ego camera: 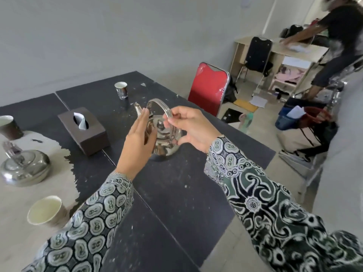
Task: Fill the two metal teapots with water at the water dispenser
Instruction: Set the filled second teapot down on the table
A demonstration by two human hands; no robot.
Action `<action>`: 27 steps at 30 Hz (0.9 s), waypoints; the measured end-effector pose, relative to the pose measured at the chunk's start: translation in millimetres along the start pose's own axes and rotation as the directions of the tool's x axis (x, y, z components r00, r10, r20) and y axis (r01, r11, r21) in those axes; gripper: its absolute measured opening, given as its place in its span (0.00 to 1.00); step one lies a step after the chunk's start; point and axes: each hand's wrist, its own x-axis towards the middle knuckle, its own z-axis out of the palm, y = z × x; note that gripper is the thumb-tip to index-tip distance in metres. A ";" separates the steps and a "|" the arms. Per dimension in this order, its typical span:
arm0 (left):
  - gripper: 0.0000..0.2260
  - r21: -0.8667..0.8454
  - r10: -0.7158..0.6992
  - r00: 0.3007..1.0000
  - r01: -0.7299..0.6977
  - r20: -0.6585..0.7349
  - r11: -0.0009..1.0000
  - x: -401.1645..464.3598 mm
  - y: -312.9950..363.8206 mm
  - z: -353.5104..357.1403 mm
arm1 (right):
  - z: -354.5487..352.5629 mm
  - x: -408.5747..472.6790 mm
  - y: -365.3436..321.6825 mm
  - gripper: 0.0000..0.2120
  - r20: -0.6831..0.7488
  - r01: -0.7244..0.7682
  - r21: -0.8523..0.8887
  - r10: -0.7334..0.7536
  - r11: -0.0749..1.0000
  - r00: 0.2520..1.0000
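A shiny metal teapot stands on the dark table, its lid on and its spout pointing away to the left. Its arched handle is upright. My right hand pinches that handle near its right side with thumb and fingers. My left hand is held flat and open beside the pot's left flank, fingers straight and together; whether it touches the pot I cannot tell. A second metal teapot sits at the table's left edge, untouched. No water dispenser is in view.
A brown tissue box lies left of the pot. Paper cups stand at the back, far left and near left. A red chair stands behind the table. A person leans over a desk at the back right, among bags on the floor.
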 end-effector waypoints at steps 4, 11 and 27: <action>0.21 0.115 0.040 0.999 -0.040 0.000 0.993 29.9 -10.1 16.9 | -23.7 55.6 -14.3 0.05 0.039 0.022 0.021 -0.023 1.000 0.999; 0.23 0.428 0.160 0.986 -0.127 -0.041 0.895 89.9 -28.7 36.0 | -49.6 155.9 -28.1 0.07 0.157 0.035 0.025 -0.039 0.999 0.987; 0.30 0.677 -0.406 0.903 0.213 0.138 0.704 190.1 -115.4 102.3 | -47.7 349.3 52.6 0.07 0.284 -0.178 0.032 0.162 0.984 0.945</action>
